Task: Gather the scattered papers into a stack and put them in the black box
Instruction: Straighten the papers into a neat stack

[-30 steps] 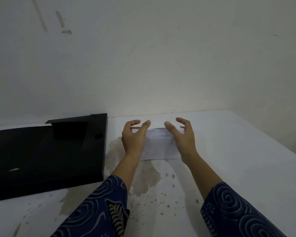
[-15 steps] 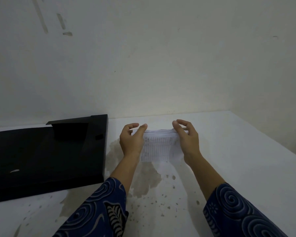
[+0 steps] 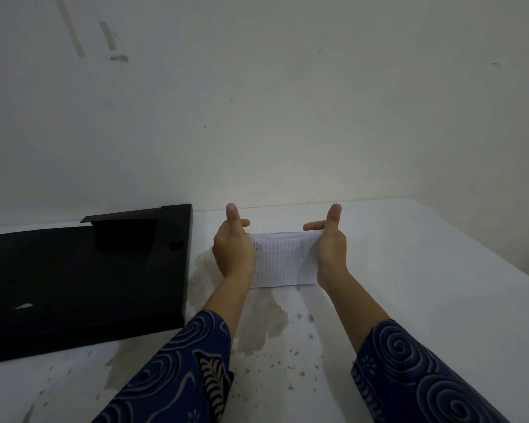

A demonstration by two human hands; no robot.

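A stack of white printed papers [image 3: 283, 260] stands on its lower edge on the white table [image 3: 425, 270], held between both hands. My left hand [image 3: 233, 245] clasps the stack's left side, thumb pointing up. My right hand [image 3: 329, 242] clasps the right side, thumb up as well. The black box [image 3: 83, 279] lies open to the left of the hands, its raised flap at the back; its inside looks dark with one small pale scrap near the front.
A plain wall rises right behind the table. The tabletop has a brownish stain and peeled patches under and in front of my forearms. The table's right edge runs diagonally at the far right.
My hands closed in on the papers from both sides, then tipped the stack up onto its edge. Both thumbs now point upward.
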